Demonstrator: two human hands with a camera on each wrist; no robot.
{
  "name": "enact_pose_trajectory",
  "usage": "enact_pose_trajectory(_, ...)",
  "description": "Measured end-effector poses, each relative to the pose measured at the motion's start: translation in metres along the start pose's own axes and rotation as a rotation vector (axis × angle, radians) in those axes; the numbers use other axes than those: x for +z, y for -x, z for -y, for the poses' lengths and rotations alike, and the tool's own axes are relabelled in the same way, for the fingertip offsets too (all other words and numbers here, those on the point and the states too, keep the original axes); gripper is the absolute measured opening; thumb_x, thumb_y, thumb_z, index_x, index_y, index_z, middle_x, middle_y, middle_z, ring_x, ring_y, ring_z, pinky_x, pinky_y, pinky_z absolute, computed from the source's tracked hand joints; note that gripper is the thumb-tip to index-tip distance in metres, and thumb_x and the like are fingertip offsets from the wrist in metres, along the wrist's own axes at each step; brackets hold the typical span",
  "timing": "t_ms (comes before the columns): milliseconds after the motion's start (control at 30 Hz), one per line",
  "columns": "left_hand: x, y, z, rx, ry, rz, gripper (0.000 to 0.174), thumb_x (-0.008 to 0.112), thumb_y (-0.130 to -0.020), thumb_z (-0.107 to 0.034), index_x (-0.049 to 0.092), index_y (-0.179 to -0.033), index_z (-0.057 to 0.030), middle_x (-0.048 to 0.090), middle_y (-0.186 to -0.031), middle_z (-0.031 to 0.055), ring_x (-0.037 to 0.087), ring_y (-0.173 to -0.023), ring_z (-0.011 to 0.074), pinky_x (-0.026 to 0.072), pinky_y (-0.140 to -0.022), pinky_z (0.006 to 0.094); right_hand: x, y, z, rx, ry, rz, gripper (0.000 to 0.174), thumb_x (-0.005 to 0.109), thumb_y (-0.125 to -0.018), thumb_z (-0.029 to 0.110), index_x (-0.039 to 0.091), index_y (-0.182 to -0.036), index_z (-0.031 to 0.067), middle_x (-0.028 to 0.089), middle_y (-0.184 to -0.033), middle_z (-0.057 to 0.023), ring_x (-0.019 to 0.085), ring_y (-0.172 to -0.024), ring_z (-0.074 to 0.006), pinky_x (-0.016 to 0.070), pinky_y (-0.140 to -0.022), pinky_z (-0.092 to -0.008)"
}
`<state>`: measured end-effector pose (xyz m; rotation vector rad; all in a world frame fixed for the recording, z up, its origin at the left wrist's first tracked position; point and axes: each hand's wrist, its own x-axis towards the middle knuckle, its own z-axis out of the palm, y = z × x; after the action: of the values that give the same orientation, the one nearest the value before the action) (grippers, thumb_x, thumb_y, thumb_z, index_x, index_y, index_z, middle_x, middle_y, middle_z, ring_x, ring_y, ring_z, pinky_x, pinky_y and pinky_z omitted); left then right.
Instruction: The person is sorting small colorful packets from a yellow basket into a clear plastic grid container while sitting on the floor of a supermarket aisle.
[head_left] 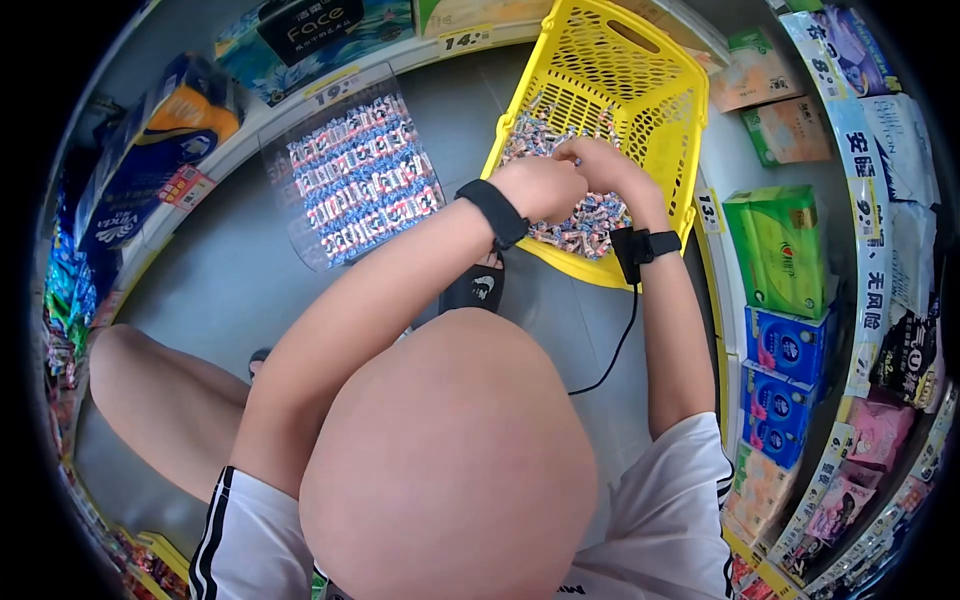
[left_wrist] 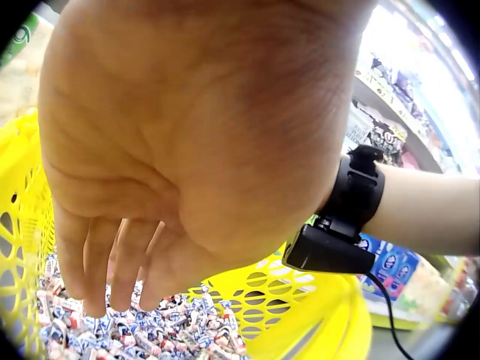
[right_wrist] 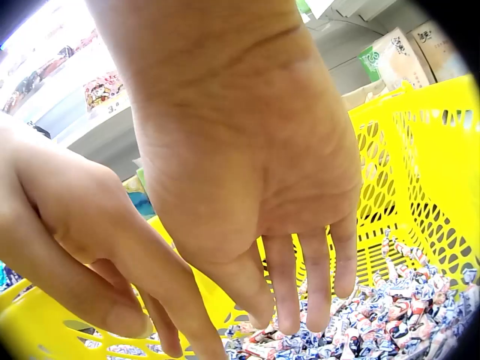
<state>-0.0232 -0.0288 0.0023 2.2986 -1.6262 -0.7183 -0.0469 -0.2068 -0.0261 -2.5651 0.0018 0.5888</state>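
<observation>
A shop aisle with a smooth grey floor [head_left: 225, 275], shelves curving round on both sides. The left shelf [head_left: 250, 130] holds blue tissue packs [head_left: 125, 195] above price tags [head_left: 336, 86]. The right shelf carries green tissue boxes [head_left: 785, 250], blue packs [head_left: 787, 350] and pink packs [head_left: 880, 428]. The light is bright and even.

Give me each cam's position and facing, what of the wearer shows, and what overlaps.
Head: on the head, facing down-forward at a yellow perforated plastic basket of small wrapped candies; shows left hand, right hand, bare knee.
Left wrist: at the left wrist, looking along the left hand's palm to the candies; the right wrist's black strap shows too.
Right wrist: at the right wrist, looking along the right hand's palm to the candies; left hand at frame left.
Shared: all three see basket and candies.
</observation>
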Motion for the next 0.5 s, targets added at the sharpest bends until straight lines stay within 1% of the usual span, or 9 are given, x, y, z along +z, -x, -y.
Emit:
enact_pose_trajectory(67, -0.004, -0.01, -0.002, -0.052, -0.051, 0.078, 0.023, 0.061, -0.077, 0.0, 0.075, -0.096, 0.0017, 0.075, -0.094, 0.0213, 0.074, -0.091, 0.0381, 0.0592, -0.076, 0.0492, 0.002, -0.012, -0.011, -0.016, 0.025, 0.044, 0.028, 0.068, -0.087, 0.009, 0.075, -0.114, 0.0063, 0.076, -0.107, -0.0169, 0.073, -0.096, -0.0322, 0.0563, -0.084, -0.0409)
enact_pose_trajectory(133, -0.001, -0.017, 0.001, -0.048, -0.064, 0.049, 0.024, 0.063, -0.078, -0.002, 0.076, -0.098, 0.0009, 0.076, -0.096, 0.0203, 0.075, -0.092, 0.0372, 0.0597, -0.076, 0.0479, 0.006, -0.023, -0.02, -0.029, 0.05, 0.09, 0.03, 0.068, -0.087, 0.009, 0.075, -0.116, 0.0072, 0.076, -0.108, -0.0165, 0.073, -0.096, -0.0325, 0.0561, -0.084, -0.041)
enact_pose_trajectory(200, -0.003, -0.025, 0.002, -0.091, -0.134, 0.165, 0.023, 0.064, -0.079, -0.003, 0.076, -0.098, 0.0004, 0.076, -0.099, 0.0183, 0.075, -0.094, 0.0359, 0.0601, -0.076, 0.0466, 0.011, -0.032, -0.028, -0.023, 0.119, 0.157, 0.031, 0.068, -0.086, 0.009, 0.075, -0.117, 0.0098, 0.076, -0.109, -0.0164, 0.073, -0.096, -0.0327, 0.0558, -0.084, -0.0411)
enact_pose_trajectory(233, 0.004, -0.031, 0.005, -0.109, -0.149, 0.152, 0.021, 0.065, -0.079, -0.005, 0.076, -0.097, 0.0001, 0.077, -0.101, 0.0171, 0.075, -0.096, 0.0349, 0.0602, -0.078, 0.0462, 0.015, -0.036, -0.032, 0.015, 0.073, 0.19, 0.038, 0.068, -0.086, 0.009, 0.074, -0.123, 0.0145, 0.076, -0.111, -0.0157, 0.072, -0.096, -0.0328, 0.0556, -0.085, -0.0407)
enact_pose_trajectory(267, 0.006, -0.034, 0.008, -0.109, -0.152, 0.155, 0.021, 0.065, -0.079, -0.005, 0.076, -0.097, 0.0001, 0.077, -0.101, 0.0171, 0.075, -0.096, 0.0349, 0.0602, -0.078, 0.0462, 0.018, -0.041, -0.035, 0.014, 0.07, 0.188, 0.038, 0.068, -0.086, 0.009, 0.074, -0.123, 0.0145, 0.076, -0.111, -0.0157, 0.072, -0.096, -0.0328, 0.0556, -0.085, -0.0407)
enact_pose_trajectory(333, 0.007, -0.038, 0.01, -0.115, -0.184, 0.194, 0.022, 0.066, -0.079, -0.008, 0.076, -0.097, -0.0002, 0.077, -0.101, 0.0164, 0.075, -0.096, 0.0343, 0.06, -0.079, 0.0474, 0.024, -0.047, -0.037, -0.105, 0.122, 0.166, 0.046, 0.068, -0.086, 0.008, 0.071, -0.131, 0.018, 0.076, -0.111, -0.0155, 0.072, -0.097, -0.0306, 0.0552, -0.086, -0.0402)
enact_pose_trajectory(367, 0.007, -0.04, 0.011, -0.116, -0.186, 0.196, 0.022, 0.066, -0.079, -0.008, 0.076, -0.097, -0.0002, 0.077, -0.101, 0.0164, 0.075, -0.096, 0.0343, 0.06, -0.079, 0.0474, 0.024, -0.047, -0.041, -0.105, 0.119, 0.165, 0.046, 0.068, -0.086, 0.008, 0.071, -0.131, 0.018, 0.076, -0.111, -0.0155, 0.072, -0.097, -0.0306, 0.0552, -0.086, -0.0402)
enact_pose_trajectory(433, 0.012, -0.047, 0.013, -0.108, -0.219, 0.226, 0.021, 0.067, -0.078, -0.011, 0.077, -0.095, -0.0021, 0.077, -0.098, 0.0177, 0.075, -0.095, 0.0348, 0.0598, -0.081, 0.0481, 0.011, -0.031, -0.014, 0.075, -0.033, 0.221, 0.052, 0.072, -0.084, 0.01, 0.07, -0.135, 0.02, 0.076, -0.112, -0.0158, 0.072, -0.1, -0.0293, 0.0552, -0.088, -0.0395)
enact_pose_trajectory(500, 0.033, -0.056, 0.024, -0.118, -0.218, 0.21, 0.021, 0.067, -0.078, -0.012, 0.077, -0.094, -0.0028, 0.077, -0.097, 0.0183, 0.075, -0.095, 0.0352, 0.0599, -0.082, 0.0479, 0.022, -0.04, -0.026, 0.088, -0.055, 0.24, 0.053, 0.074, -0.082, 0.011, 0.07, -0.134, 0.02, 0.076, -0.112, -0.0157, 0.072, -0.101, -0.0289, 0.0552, -0.089, -0.0392)
